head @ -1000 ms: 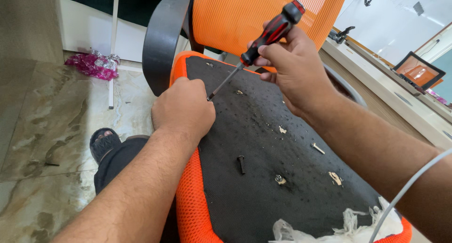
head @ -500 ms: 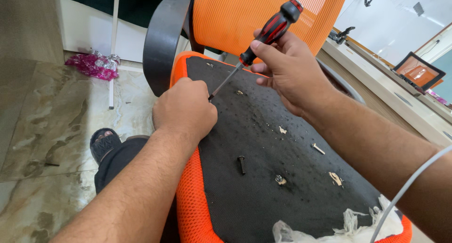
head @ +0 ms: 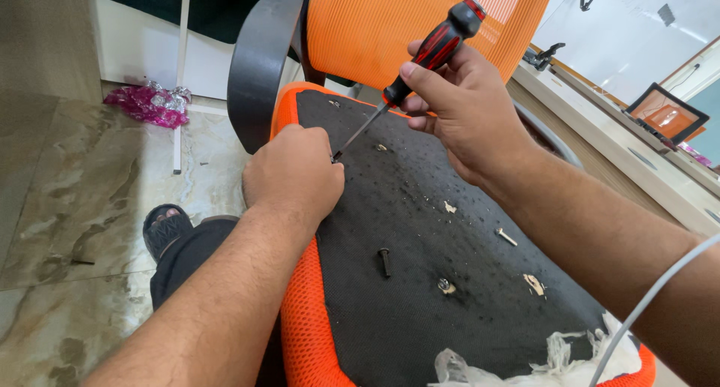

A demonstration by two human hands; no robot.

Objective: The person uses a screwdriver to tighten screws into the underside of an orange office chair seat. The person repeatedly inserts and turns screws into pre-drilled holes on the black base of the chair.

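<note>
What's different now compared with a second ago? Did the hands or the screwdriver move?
Barely anything. The right hand regripped the screwdriver, fingers shifting on its red and black handle, which tilted a little. The tip stays at the left hand, which still rests on the black underside of the chair seat. The loose screws have not moved.

1. The screwdriver [head: 435, 48] has a red and black handle.
2. The chair seat [head: 435, 282] has a black underside with an orange mesh border.
3. The backrest [head: 390, 27] is ribbed orange mesh.
4. The crumpled wrapper [head: 150, 104] is shiny magenta.
5. The floor [head: 67, 207] is mottled brown-grey marble.
</note>
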